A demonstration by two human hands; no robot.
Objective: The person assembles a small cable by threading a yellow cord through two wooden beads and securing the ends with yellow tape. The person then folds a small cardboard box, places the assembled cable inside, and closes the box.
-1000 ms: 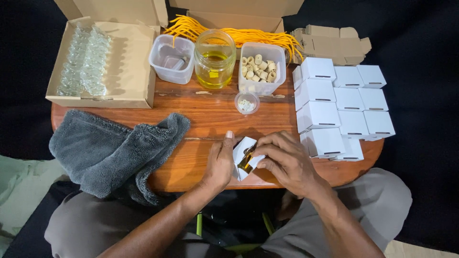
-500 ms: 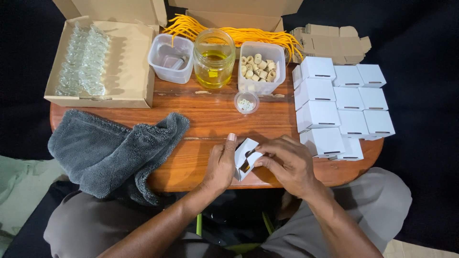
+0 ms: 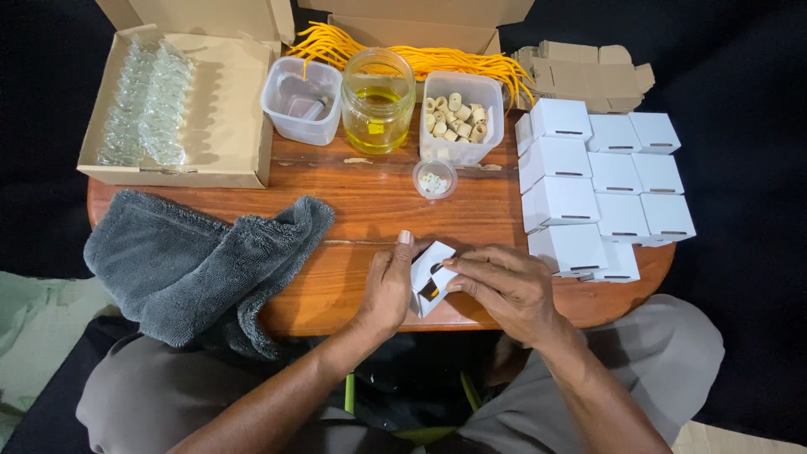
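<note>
I hold a small white box (image 3: 430,277) at the near edge of the tabletop (image 3: 370,210), between my two hands. My left hand (image 3: 388,286) grasps its left side, the thumb pointing up along it. My right hand (image 3: 504,286) grasps the right side, the fingers pressing on the open flap. Inside the box I see something dark with a yellow spot. To the left lies a grey towel (image 3: 193,261). To the right stands a group of closed white boxes (image 3: 601,181). On the far side are a jar (image 3: 378,101) with yellow liquid, two plastic tubs, and a small round cup (image 3: 435,178).
</note>
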